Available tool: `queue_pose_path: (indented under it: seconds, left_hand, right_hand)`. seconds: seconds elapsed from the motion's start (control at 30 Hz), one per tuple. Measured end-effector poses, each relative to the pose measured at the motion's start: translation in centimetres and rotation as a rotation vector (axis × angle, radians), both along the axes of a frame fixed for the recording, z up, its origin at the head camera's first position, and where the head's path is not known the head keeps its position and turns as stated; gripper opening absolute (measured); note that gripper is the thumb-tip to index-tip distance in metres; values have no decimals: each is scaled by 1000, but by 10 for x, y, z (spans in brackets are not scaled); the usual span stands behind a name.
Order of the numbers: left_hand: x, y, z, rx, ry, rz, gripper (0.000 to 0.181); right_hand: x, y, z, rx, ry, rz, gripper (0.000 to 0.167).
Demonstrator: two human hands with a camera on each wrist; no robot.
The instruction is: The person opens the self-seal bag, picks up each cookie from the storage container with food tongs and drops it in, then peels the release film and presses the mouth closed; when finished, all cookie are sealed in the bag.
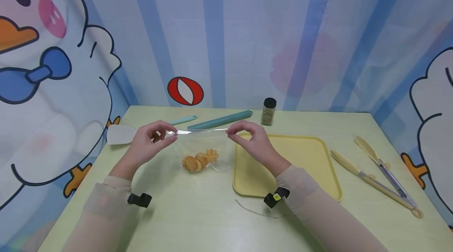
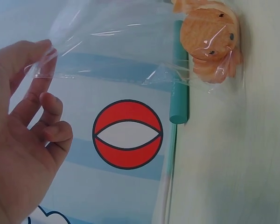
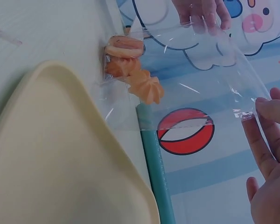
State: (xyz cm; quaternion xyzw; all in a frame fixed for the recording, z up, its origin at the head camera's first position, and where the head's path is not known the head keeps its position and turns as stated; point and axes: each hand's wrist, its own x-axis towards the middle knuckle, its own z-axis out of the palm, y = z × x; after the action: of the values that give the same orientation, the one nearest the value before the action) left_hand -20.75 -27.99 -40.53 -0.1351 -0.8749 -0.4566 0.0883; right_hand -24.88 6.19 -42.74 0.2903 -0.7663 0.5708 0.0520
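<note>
Between both hands a clear plastic bag (image 1: 201, 140) hangs from its top edge, stretched taut. My left hand (image 1: 150, 142) pinches the bag's left top corner between thumb and forefinger. The right top corner is pinched the same way by my right hand (image 1: 255, 144). At the bottom of the bag lie several baked cookies (image 1: 199, 160); one is round with dark specks (image 2: 209, 35), another is flower-shaped (image 3: 146, 87). In the right wrist view the other fingers of my right hand (image 3: 270, 135) stay off the bag.
A yellow tray (image 1: 301, 165) sits at the right, with tongs (image 1: 380, 177) beyond it. Behind the bag lie a teal rolling pin (image 1: 223, 119) and a white-bladed spatula (image 1: 120, 134). A black-capped spice jar (image 1: 268, 111) stands at the back. A thin tie (image 1: 253, 211) lies in front.
</note>
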Motion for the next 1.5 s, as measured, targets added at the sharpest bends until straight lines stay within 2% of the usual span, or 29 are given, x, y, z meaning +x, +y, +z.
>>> queue_pose_path:
  seconds: [0.17,0.33,0.4,0.47,0.53,0.6,0.67,0.77,0.87,1.07,1.3,1.4,1.5]
  left_hand:
    - [1,0,0,26,37,39,25]
    - [2,1,0,73,49,55,30]
    - [2,1,0,72,50,48,28]
    - [2,2,-1,72,51,42,27]
    - [1,3,-2,83,47,31,29]
    - [-1,4,-4,76,36,7,36]
    - [-3,7,-7,64,7,-27,46]
    - [-6,10,-12,19,-42,-60,56]
    - [-8,13,-17,-3,-73,-46,48]
    - [-9,15,-21,29,-62,1,22]
    - [-6,5,-19,83,-55,14,25]
    - [-2,0,-17,114,-41,18,25]
    - [3,-3,-15,112,0,19,22]
  right_hand:
    - [2,0,1,-14,6,-50,13]
    - [3,0,-1,-60,-8,-50,38]
    - [2,-2,-1,-41,-29,-23,53]
    - [1,-5,0,17,-53,-1,59]
    - [1,-8,-1,93,-70,4,55]
    - [0,-11,-2,134,-70,-3,44]
    - [1,-14,-2,144,-59,-20,31]
    - [1,-17,-3,129,-42,-32,25]
    - [2,-19,-3,134,-30,-38,23]
    - [5,-19,-2,148,-14,-75,19]
    - [7,-12,-2,100,-23,-139,19]
    - [7,-9,-2,71,-30,-140,17]
    - [8,-5,-1,71,-2,-121,16]
